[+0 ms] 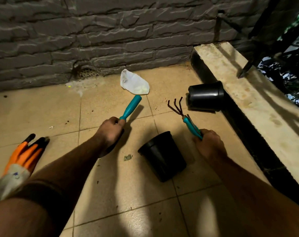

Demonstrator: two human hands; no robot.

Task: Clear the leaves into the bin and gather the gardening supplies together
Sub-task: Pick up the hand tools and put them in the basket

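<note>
Beige tiled floor (111,194) is filling my head view, running up to a grey stone-faced wall (94,35) with a drain grate (87,72). My left hand (111,130) is gripping a teal-handled tool (130,106); my right hand (208,144) is gripping a hand rake (184,115). Two black pots (162,156) (205,96) are lying nearby, gloves (25,156) at left. No writing is showing legibly.

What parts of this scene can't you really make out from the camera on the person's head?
- Working end of the teal-handled tool: hidden under the left hand, whose grip covers it.
- Rake handle end: covered by the right hand.
- Gloves: blurred, cuffs cut off by the left edge.
- Inside of both black pots: not visible.
- Contents of the white bag: too faint.
- Bin and leaves: not in view.
</note>
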